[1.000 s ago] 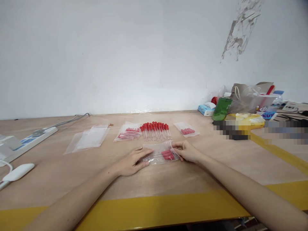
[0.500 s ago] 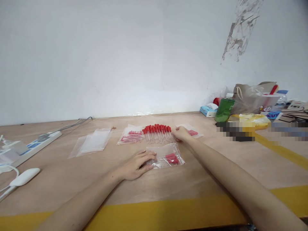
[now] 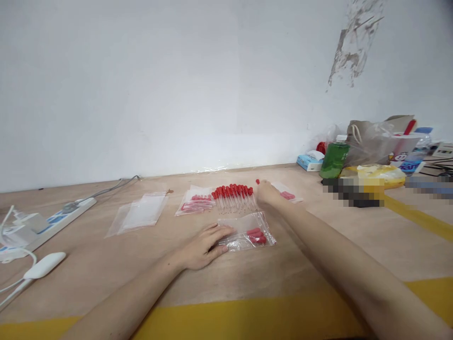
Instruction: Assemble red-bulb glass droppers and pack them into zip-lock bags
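Note:
My left hand [image 3: 208, 245] lies with its fingers stretched out on the left edge of a clear zip bag [image 3: 240, 243], which holds several red rubber bulbs [image 3: 256, 235]. My right hand [image 3: 268, 193] is closed at the right end of a row of droppers [image 3: 231, 191] with red bulbs and thin clear tubes. One dropper's red bulb [image 3: 257, 181] sticks up out of its fingers; the rest of that dropper is hidden by the hand. Left of the row are stacked bags [image 3: 196, 203] with red bulbs inside. Another filled bag [image 3: 288, 194] lies partly behind my right hand.
Flat clear bags [image 3: 143, 212] are piled on the left of the wooden table. A white power strip [image 3: 63, 217] with plugs and cables lies farther left. At the right stand a tissue pack [image 3: 309, 161], a green bottle [image 3: 334, 158] and a yellow packet [image 3: 380, 175].
My right hand has lifted slightly from the row's right end, and a red bulb now shows above its fingers. My left hand stays on the bag. The view has shifted a little.

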Demonstrator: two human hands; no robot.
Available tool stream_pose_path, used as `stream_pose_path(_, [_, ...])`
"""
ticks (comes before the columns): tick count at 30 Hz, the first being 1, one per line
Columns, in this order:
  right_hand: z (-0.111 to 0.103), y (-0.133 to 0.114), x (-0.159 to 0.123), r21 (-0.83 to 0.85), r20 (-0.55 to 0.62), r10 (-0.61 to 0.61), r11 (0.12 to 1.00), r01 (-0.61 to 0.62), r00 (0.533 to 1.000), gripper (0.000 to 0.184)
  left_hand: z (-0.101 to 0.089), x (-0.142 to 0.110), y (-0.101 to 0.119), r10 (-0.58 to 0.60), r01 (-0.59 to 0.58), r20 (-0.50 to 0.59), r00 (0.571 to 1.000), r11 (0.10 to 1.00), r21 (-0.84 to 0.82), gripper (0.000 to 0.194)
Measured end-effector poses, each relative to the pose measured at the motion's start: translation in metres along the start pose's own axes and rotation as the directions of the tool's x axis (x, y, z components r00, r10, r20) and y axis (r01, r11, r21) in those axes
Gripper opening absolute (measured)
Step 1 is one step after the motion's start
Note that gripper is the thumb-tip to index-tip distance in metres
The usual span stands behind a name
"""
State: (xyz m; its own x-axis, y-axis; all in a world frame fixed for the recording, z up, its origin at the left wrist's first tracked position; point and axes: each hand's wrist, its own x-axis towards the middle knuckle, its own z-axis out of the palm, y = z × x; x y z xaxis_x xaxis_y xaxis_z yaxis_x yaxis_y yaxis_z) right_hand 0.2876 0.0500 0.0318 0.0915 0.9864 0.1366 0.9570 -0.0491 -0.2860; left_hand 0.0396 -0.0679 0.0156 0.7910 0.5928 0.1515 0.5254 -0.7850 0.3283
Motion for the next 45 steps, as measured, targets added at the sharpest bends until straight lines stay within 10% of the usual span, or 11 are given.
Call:
stream_pose_path(4, [-0.017, 0.027, -0.022, 0.276, -0.125, 0.030, 0.961, 0.005, 0.992, 0.062, 0.000, 0.000, 0.000, -0.014, 0.014, -0.005, 1.000, 1.000, 0.013, 0.042])
stream_pose_path(11, [0.011, 0.061, -0.074, 0.843, -0.186, 0.144, 0.531, 0.083, 0.972, 0.052, -0.001, 0.000, 0.000, -0.056, 0.056, 0.000, 0.998, 0.998, 0.000, 0.043])
stream_pose_path(21, [0.027, 0.040, -0.092, 0.992, -0.003, 0.088, 0.123, -0.008, 0.996, 0.033, -0.001, 0.000, 0.002, -0.053, 0.053, -0.013, 0.998, 0.998, -0.018, 0.043])
stream_pose_path(35, [0.028, 0.042, -0.095, 0.810, -0.100, -0.222, 0.548, 0.209, 0.970, 0.026, -0.001, 0.001, 0.003, -0.012, 0.012, 0.011, 1.000, 1.000, -0.004, 0.042])
stream_pose_path(45, [0.021, 0.042, -0.095, 0.820, 0.041, -0.375, 0.542, 0.183, 0.926, 0.025, -0.001, 0.000, 0.002, -0.002, 0.002, 0.002, 1.000, 1.000, 0.008, 0.043])
